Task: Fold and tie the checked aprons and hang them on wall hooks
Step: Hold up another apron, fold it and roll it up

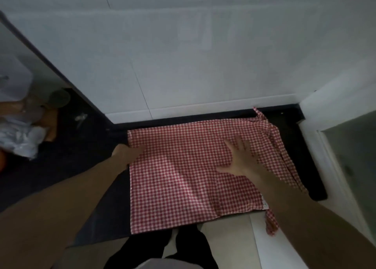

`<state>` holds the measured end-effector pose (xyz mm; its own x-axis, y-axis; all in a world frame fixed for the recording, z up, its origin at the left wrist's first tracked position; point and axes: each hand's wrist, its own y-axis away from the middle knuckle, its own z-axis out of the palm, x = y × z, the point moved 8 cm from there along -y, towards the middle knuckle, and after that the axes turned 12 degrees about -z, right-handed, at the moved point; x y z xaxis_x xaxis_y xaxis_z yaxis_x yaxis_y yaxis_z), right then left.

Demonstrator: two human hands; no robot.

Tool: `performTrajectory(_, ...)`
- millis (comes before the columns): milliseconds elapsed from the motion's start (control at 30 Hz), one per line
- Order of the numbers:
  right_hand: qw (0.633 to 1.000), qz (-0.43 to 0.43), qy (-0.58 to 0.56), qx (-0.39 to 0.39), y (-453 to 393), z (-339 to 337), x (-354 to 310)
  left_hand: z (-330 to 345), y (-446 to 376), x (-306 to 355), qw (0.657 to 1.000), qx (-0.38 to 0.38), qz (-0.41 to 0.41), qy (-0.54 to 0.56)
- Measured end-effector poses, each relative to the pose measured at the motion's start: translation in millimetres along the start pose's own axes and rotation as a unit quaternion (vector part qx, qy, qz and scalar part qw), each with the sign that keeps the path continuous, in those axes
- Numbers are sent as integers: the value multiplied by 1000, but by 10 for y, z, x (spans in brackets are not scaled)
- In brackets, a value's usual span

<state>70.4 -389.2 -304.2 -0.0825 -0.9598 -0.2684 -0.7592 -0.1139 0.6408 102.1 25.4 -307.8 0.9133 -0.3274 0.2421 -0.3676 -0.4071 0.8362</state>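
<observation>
A red-and-white checked apron (183, 179) lies spread flat on a dark countertop (97, 167), its front edge hanging over the counter's edge. Its ties (284, 152) trail along the right side, one end dangling at the lower right. My right hand (242, 158) lies flat on the cloth with fingers spread, pressing the right half. My left hand (126, 152) is at the apron's left edge; its fingers are blurred and partly hidden, so the hold is unclear.
A white tiled wall (183, 54) rises right behind the counter. White plastic bags and containers (20, 126) are piled at the far left. A white frame with a glass pane (345, 146) stands at the right. Pale floor and dark trousers show below.
</observation>
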Motion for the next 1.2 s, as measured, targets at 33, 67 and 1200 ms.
performTrajectory(33,1000,2,9,-9,-9,32,21,112,60,-114,998,-48,-25,-9)
performTrajectory(67,1000,2,14,-6,-30,38,40,201,100,-211,995,-90,-40,-28)
performTrajectory(1200,973,-188,131,-9,517,620,96,273,530,-1321,906,-189,-71,-372)
